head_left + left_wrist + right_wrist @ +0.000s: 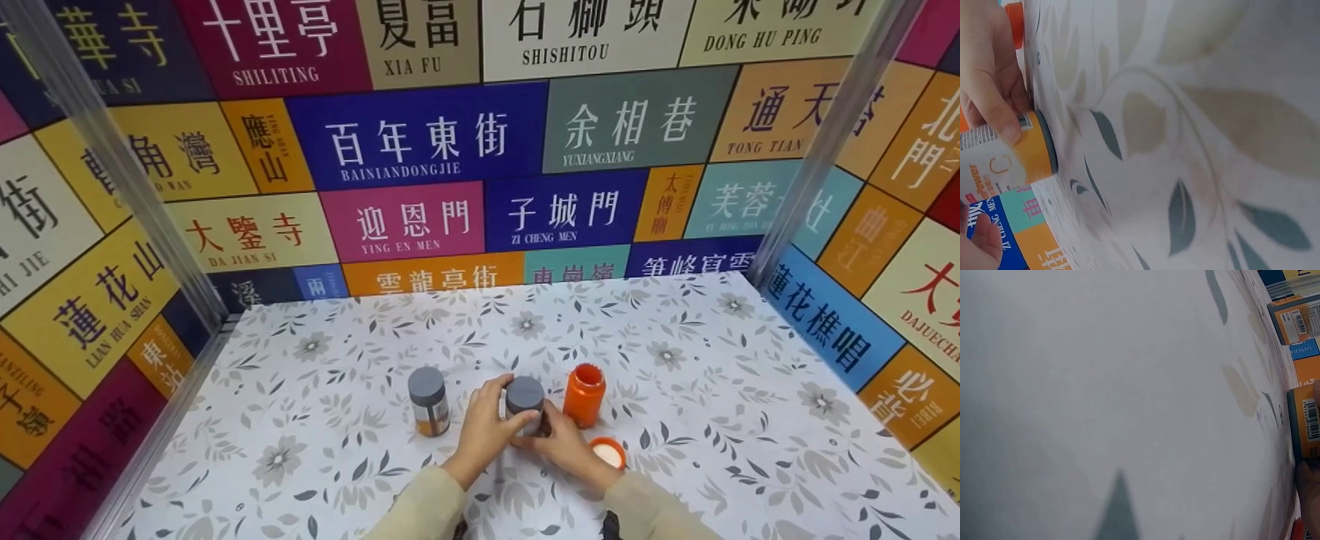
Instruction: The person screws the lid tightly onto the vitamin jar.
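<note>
A bottle with a grey lid point(524, 391) stands upright on the table between both hands. Its white and orange label point(1039, 152) carries printed text and a barcode. My left hand point(484, 424) grips it near the lid, thumb on the near side and fingers round the left. Lower on the body, the fingers and thumb of my right hand point(566, 442) hold the right side. Right of it is an open orange bottle point(584, 397) with no cap on. An orange cap point(607, 453), pale inside, lies beside my right wrist. Whether the grey lid is turning cannot be seen.
A second grey-lidded bottle point(429, 401) stands to the left, apart from the hands. The table point(315, 450) has a leaf-and-flower cover. Behind it rises a wall point(420, 142) of coloured sign panels, with clear upright strips point(814, 135) at the corners.
</note>
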A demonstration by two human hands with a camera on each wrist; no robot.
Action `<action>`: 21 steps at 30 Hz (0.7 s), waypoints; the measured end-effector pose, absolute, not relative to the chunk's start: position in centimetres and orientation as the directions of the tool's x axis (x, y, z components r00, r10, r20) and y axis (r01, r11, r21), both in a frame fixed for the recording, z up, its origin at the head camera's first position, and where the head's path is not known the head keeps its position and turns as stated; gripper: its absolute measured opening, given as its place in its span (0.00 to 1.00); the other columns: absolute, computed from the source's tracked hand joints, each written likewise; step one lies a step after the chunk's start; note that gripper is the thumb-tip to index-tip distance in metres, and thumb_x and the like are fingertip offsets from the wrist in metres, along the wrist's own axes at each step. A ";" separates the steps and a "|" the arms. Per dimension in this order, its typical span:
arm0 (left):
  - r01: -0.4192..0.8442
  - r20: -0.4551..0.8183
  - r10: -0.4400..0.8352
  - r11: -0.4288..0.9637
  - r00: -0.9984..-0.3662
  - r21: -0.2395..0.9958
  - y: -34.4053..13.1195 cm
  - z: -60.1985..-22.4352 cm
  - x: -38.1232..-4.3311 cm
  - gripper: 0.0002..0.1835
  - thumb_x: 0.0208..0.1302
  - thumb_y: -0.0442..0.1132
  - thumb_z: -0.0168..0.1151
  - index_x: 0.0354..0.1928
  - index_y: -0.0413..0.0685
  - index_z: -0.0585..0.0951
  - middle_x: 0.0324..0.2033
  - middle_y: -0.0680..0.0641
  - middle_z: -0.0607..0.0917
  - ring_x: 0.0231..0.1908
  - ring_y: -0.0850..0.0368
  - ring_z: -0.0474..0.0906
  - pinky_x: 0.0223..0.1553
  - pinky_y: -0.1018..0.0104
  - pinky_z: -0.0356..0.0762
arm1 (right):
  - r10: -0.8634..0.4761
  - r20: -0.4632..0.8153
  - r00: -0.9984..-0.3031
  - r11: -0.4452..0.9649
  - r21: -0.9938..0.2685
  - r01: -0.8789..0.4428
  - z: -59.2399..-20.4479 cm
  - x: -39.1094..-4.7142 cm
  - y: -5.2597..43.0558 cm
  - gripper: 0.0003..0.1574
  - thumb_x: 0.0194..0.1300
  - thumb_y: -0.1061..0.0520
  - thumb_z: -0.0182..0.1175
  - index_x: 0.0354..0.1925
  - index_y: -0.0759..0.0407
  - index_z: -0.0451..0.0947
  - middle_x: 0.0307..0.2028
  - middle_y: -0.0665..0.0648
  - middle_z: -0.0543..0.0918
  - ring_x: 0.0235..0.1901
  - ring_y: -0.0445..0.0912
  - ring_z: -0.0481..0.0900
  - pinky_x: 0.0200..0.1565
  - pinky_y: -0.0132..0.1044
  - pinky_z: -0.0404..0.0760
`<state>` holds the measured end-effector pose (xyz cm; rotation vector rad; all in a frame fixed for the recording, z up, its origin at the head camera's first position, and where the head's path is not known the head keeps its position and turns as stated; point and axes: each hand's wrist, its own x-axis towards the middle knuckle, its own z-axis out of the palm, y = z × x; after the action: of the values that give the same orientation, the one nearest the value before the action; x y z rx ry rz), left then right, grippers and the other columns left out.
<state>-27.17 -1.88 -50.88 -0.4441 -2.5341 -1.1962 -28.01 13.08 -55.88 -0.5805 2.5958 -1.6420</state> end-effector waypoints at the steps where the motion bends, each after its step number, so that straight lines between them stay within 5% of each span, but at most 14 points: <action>1: 0.390 0.400 0.127 0.605 -0.908 0.694 -1.7 -50.9 -27.1 0.35 0.42 0.60 0.56 0.51 0.47 0.67 0.43 0.50 0.73 0.41 0.55 0.67 0.43 0.62 0.64 | -0.321 0.180 -0.930 0.374 -0.878 -0.298 -55.6 -27.8 13.0 0.44 0.43 0.43 0.61 0.56 0.55 0.56 0.53 0.58 0.66 0.49 0.45 0.67 0.49 0.38 0.66; 6: 0.389 0.427 0.098 0.626 -0.899 0.676 -1.4 -50.7 -27.2 0.31 0.43 0.57 0.58 0.46 0.46 0.69 0.40 0.50 0.73 0.39 0.56 0.68 0.41 0.64 0.65 | -0.328 0.160 -0.931 0.357 -0.891 -0.279 -55.2 -27.6 13.0 0.44 0.44 0.46 0.61 0.57 0.55 0.54 0.54 0.59 0.64 0.50 0.46 0.66 0.50 0.40 0.65; 16: 0.484 0.461 0.236 0.682 -0.855 0.548 -2.3 -50.0 -27.9 0.30 0.41 0.57 0.60 0.44 0.45 0.72 0.39 0.52 0.75 0.36 0.59 0.67 0.39 0.67 0.64 | -0.347 0.234 -0.908 0.349 -0.867 -0.356 -53.3 -26.7 12.6 0.41 0.45 0.54 0.62 0.56 0.61 0.56 0.53 0.63 0.65 0.48 0.50 0.68 0.48 0.42 0.66; 21: 0.529 0.478 0.289 0.681 -0.829 0.506 -2.8 -50.0 -28.4 0.29 0.42 0.58 0.59 0.44 0.46 0.72 0.38 0.52 0.76 0.36 0.58 0.67 0.40 0.66 0.64 | -0.350 0.244 -0.904 0.401 -0.833 -0.380 -54.2 -27.4 12.9 0.39 0.44 0.51 0.62 0.54 0.58 0.58 0.50 0.59 0.70 0.45 0.47 0.70 0.46 0.41 0.68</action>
<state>-28.40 -2.76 -50.04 -0.6425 -2.5341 -0.9255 -27.44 12.85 -54.22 -0.6922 2.6547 -1.5913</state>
